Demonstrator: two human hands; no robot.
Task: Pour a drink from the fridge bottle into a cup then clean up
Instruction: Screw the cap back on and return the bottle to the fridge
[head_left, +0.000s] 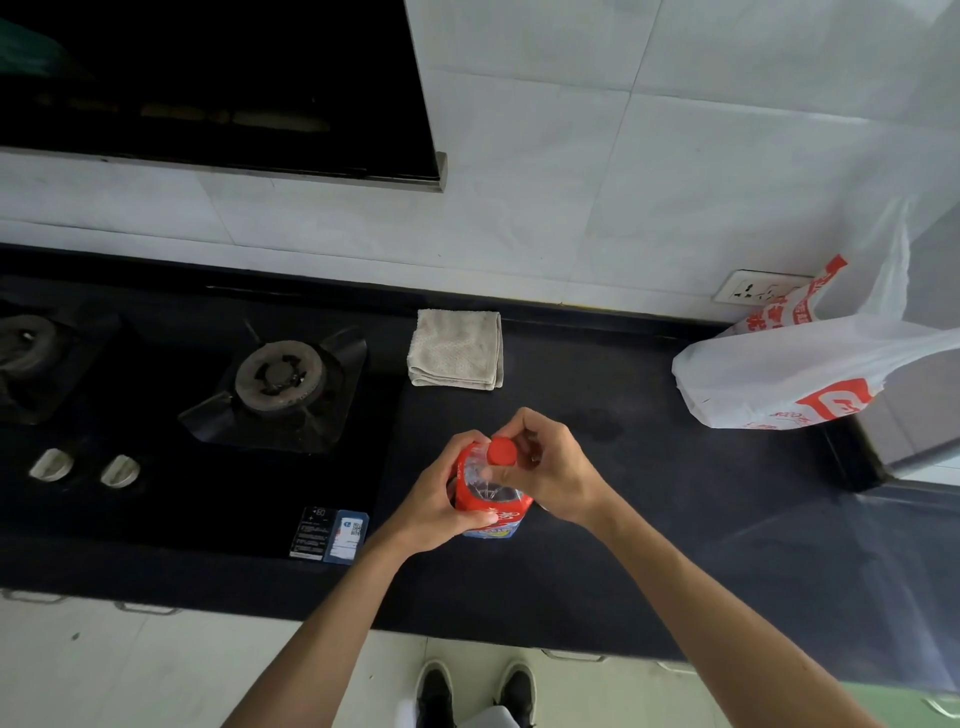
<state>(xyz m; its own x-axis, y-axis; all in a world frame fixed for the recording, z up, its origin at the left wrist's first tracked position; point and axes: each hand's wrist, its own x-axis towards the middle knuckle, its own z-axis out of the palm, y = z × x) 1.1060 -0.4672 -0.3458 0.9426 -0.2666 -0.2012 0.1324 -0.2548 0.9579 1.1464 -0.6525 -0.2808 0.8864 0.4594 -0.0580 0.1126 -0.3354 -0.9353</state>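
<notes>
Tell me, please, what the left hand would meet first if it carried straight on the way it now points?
The left hand already wraps the bottle. Past that, its line leads up-right, probably to the right hand at the red cap.

- Red label on the bottle (491, 501): white lettering, partly covered, unreadable.
- Dark sticker (311, 532) on the hob's front edge: fine print, too small to read.
- Blue-and-white sticker (349, 535) just beside it: QR code, text illegible.
- White plastic bag (795, 374): red logo and red characters, creased, illegible.
</notes>
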